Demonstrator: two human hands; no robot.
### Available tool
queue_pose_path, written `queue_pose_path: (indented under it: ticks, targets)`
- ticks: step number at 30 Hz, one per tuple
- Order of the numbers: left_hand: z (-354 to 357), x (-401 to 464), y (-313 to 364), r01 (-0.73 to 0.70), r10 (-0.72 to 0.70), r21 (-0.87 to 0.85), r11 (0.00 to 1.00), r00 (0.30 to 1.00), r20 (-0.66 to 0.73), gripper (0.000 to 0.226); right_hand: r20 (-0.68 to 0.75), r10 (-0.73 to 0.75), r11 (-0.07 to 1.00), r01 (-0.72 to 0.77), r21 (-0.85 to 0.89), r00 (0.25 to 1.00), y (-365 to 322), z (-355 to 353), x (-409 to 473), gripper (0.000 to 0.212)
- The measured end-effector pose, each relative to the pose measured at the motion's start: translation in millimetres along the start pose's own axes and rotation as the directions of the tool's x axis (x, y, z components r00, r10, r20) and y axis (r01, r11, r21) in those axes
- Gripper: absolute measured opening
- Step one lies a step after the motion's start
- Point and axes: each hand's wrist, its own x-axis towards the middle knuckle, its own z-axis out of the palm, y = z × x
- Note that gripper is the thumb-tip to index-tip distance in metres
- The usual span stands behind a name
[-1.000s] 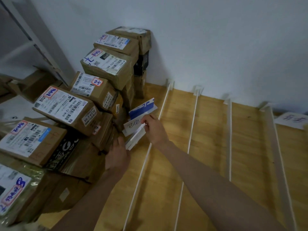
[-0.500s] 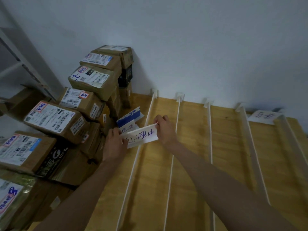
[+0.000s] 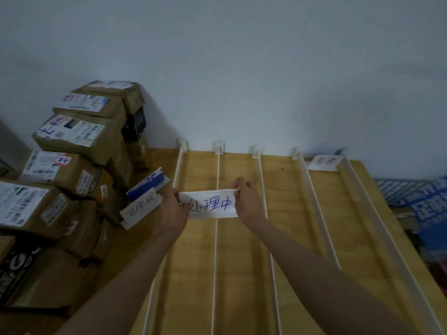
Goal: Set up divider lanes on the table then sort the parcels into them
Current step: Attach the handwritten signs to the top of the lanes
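1. A white paper label (image 3: pixel 210 206) with blue handwritten characters is stretched flat between both hands, above the wooden table (image 3: pixel 242 274) over the second white divider (image 3: pixel 216 250).
2. The left hand (image 3: pixel 173 209) pinches the label's left edge; the right hand (image 3: pixel 245 201) pinches its upper right corner.
3. More white dividers run from the wall toward the camera, forming lanes; another label (image 3: pixel 324 162) stands at the far end of the rightmost lane.
4. Brown parcels (image 3: pixel 72 151) with shipping labels are stacked at the table's left, against the pale wall (image 3: pixel 242 68); two more label cards (image 3: pixel 142 204) lean beside them.
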Motion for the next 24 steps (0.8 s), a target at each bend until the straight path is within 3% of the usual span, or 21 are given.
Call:
queue_pose_path:
  ticks: [7,14,24]
  targets:
    - [41,1,35,-0.128,0.126,0.018,0.992,0.990,0.069,0.026,-0.056,0.126,0.991,-0.124,0.048,0.990,47,-30,0,0.017]
    - [53,32,68,-0.077,0.079,-0.026,0.997,0.996,0.046,0.042,-0.090,0.132,0.976,-0.114,0.187,0.987,58,-36,45,0.021]
    - [47,129,64,-0.013,0.009,-0.056,0.998,0.997,-0.076,0.039,-0.025,0.092,0.926,-0.076,0.369,0.995,29,9,144,0.027]
